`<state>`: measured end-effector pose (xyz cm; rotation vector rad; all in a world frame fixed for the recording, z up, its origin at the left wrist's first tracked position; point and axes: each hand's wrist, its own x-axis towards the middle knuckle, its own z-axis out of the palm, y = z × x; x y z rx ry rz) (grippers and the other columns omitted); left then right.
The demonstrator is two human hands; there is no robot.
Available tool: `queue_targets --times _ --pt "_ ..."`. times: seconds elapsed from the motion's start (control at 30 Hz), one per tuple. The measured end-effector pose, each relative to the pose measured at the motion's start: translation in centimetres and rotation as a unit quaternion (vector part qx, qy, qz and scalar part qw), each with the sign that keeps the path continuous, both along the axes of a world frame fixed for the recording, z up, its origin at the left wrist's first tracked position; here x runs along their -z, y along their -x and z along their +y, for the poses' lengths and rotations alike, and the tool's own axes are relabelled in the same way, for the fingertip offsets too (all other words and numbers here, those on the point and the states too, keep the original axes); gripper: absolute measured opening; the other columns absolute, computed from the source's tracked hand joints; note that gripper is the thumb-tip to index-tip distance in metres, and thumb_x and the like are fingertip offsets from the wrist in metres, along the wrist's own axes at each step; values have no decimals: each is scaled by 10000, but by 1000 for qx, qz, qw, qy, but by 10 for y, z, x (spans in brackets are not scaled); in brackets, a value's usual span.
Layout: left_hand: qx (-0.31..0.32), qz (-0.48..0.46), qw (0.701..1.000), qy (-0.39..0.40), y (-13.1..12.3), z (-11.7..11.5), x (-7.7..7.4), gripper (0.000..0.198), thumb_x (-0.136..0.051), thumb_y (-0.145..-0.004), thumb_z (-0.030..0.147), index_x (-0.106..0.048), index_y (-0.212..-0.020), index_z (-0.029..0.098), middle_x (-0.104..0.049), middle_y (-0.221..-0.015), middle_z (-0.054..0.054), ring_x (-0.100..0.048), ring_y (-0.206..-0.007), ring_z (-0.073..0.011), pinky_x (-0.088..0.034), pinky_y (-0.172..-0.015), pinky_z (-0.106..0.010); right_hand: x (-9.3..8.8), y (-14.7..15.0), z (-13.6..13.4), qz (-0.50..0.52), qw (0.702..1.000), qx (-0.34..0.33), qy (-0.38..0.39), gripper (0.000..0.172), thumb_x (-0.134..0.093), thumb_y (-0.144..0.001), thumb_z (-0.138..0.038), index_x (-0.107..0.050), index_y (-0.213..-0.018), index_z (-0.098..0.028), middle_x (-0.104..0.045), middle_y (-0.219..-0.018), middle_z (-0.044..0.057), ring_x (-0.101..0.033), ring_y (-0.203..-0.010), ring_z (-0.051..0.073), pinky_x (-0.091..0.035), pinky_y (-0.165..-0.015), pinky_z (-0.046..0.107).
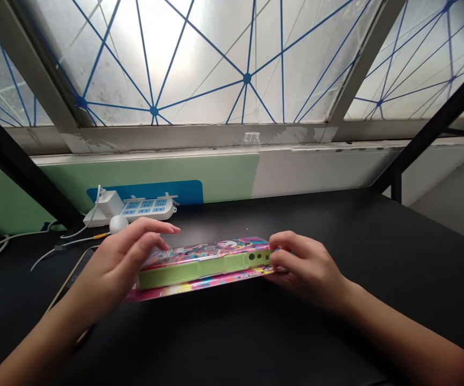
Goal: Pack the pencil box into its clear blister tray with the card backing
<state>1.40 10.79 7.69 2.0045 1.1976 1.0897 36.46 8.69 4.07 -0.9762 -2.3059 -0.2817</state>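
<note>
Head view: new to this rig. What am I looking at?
No machine here: one camera on a person's head looks forward and down at their own bare hands. The right hand grips the right end of a colourful case with a green side. The left hand is at its left end, fingers extended; whether it also grips is hidden. On the black table, at left, lie a white power strip and a dark gold-edged thing, partly covered by the left arm.

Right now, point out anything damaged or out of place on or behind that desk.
The white windowsill looks chipped, with dark marks along its right half. White cables straggle untidily across the left of the desk. The printed, green-sided box shows no clear damage.
</note>
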Motion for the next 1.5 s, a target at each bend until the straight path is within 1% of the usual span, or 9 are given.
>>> queue_targets --times 0.1,0.2,0.3,0.73,0.87,0.97,1.1,1.37,1.5 --pt "27 157 987 -36 -5 2 11 420 -598 -936 561 -692 -1242 290 -700 -1327 -78 -637 -1219 -332 -483 -1039 -413 6 7 -2 -38 999 -37 -1 142 -617 -929 -349 -612 -1003 -227 -681 -1021 108 -655 -735 193 -529 -656 315" --pt "77 301 950 -29 -17 2 26 594 -661 -896 563 -594 -1401 259 -596 -1471 -121 -550 -1325 -378 -423 -1105 -508 10 11 -2 -68 996 -36 37 363 -604 -884 -274 -550 -1230 -181 -668 -1181 159 -696 -884 250 -549 -685 336" --pt "92 365 926 -34 -23 1 33 646 -664 -900 546 -536 -1456 244 -554 -1498 -138 -520 -1339 -372 -423 -1098 -518 13 13 -1 -115 988 -45 97 425 -594 -831 -198 -547 -1253 -195 -657 -1211 133 -698 -849 238 -538 -652 332" --pt "98 363 924 -69 -24 4 36 672 -729 -846 418 -503 -1458 256 -561 -1434 -135 -532 -1277 -349 -429 -1069 -481 11 9 11 51 963 -70 255 196 -643 -952 -415 -644 -1043 -241 -630 -928 50 -602 -771 178 -517 -679 301" --pt "95 373 921 -65 -24 1 34 677 -725 -849 441 -497 -1461 261 -555 -1450 -134 -521 -1289 -357 -412 -1081 -491 12 2 19 71 957 -22 281 375 -702 -893 -468 -617 -1202 -273 -624 -1148 98 -646 -1003 250 -566 -856 382" --pt "94 389 914 -60 -24 -1 34 697 -713 -859 475 -485 -1476 245 -543 -1466 -139 -504 -1302 -367 -390 -1100 -510 16 -1 25 57 945 -17 322 596 -750 -838 -502 -536 -1356 -297 -553 -1370 126 -561 -1264 322 -507 -1048 472" --pt "89 407 907 -55 -26 -3 35 715 -683 -884 507 -466 -1499 212 -523 -1486 -156 -488 -1313 -379 -367 -1118 -531 22 -2 28 48 922 -17 383 836 -791 -783 -523 -399 -1486 -295 -488 -1486 143 -527 -1328 355 -475 -1095 512" --pt "76 384 920 -33 -21 -1 35 826 -648 -868 644 -392 -1558 268 -501 -1537 -150 -477 -1373 -396 -255 -1175 -605 24 0 29 74 918 -14 389 850 -832 -724 -505 -457 -1457 -292 -533 -1457 142 -562 -1292 378 -488 -1071 539" --pt "72 369 926 -23 -20 2 34 825 -654 -865 638 -408 -1554 256 -527 -1514 -151 -500 -1352 -389 -306 -1156 -580 25 -3 31 71 917 -14 391 893 -849 -702 -541 -445 -1461 -300 -525 -1457 138 -552 -1298 377 -474 -1083 533"
